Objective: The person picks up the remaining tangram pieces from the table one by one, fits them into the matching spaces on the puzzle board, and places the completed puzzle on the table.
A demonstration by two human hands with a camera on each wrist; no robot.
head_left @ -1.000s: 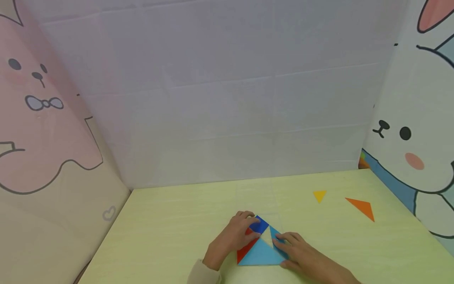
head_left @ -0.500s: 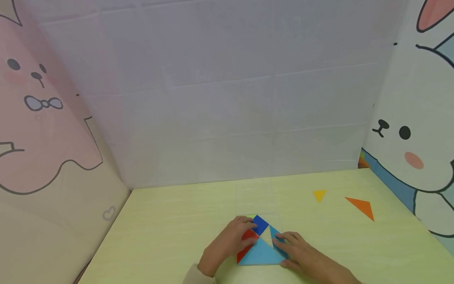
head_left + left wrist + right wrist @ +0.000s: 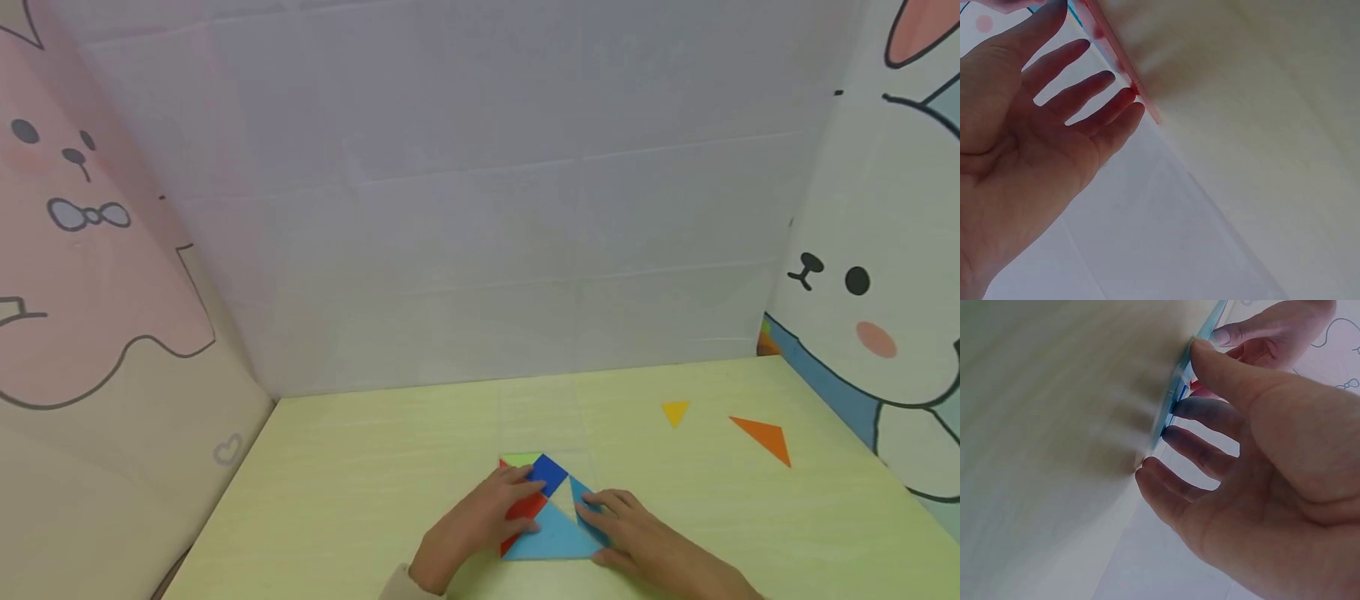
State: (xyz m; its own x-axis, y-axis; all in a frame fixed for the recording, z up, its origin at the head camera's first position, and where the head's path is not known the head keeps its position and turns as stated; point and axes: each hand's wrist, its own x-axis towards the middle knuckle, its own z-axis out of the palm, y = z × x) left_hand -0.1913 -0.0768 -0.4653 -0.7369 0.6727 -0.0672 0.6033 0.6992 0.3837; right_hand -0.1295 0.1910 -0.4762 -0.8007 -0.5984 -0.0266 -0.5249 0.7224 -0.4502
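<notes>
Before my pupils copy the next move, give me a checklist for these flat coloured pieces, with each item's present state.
1. Left hand touching the red piece: ok.
2. Right hand touching the narrow blue piece: ok.
3. Large light-blue triangle bordering the red piece: ok.
4. Dark blue square flush with the red piece: cannot tell, the left hand hides part of the seam.
5. Yellow triangle with the group: not ok, lies apart.
6. Orange triangle with the group: not ok, lies apart.
</notes>
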